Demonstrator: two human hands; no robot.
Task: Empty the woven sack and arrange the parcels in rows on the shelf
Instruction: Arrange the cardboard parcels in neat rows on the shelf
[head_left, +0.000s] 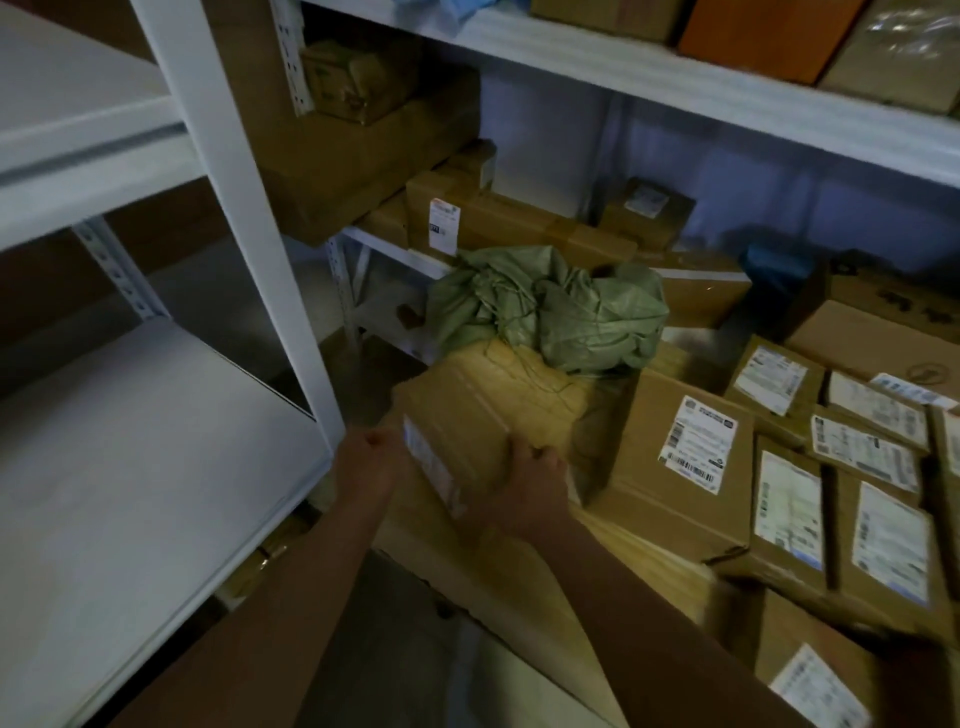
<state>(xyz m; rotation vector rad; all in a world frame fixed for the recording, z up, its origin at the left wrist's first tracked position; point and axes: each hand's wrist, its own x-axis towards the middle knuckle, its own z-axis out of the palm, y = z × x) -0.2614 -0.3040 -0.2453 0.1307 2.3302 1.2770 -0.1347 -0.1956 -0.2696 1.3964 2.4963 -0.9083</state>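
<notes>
Nearest the camera, two bare forearms reach forward and down; the left hand (370, 457) is pressed to the near-left end of a brown cardboard parcel (457, 415), its fingers curled against that end, and the right hand (535, 480) clamps the near-right corner, fingers wrapped over the top edge; so both hands grip the one parcel, which sits tilted on a pale wooden surface (524, 566) among other boxes, a white label on its near face.

Judging by this, the step in hand is the carrying of a single parcel across to the shelf; the sack seems already emptied or nearly so.

To the left, just beside the left hand, the white shelf board (130, 467) lies bare behind its white upright post (244, 208); the next move calls for lifting the parcel clear of the post, swinging it left and setting it square against the back or side so that a row can begin; the post is close, so a knock is the risk.

To the right lie several labelled parcels (685, 457), packed touching one another.

Farther off, the green woven sack (550, 306) lies crumpled and slack on top of boxes, just behind the held parcel; beyond it more cartons (363, 150) stand on the far shelving.
</notes>
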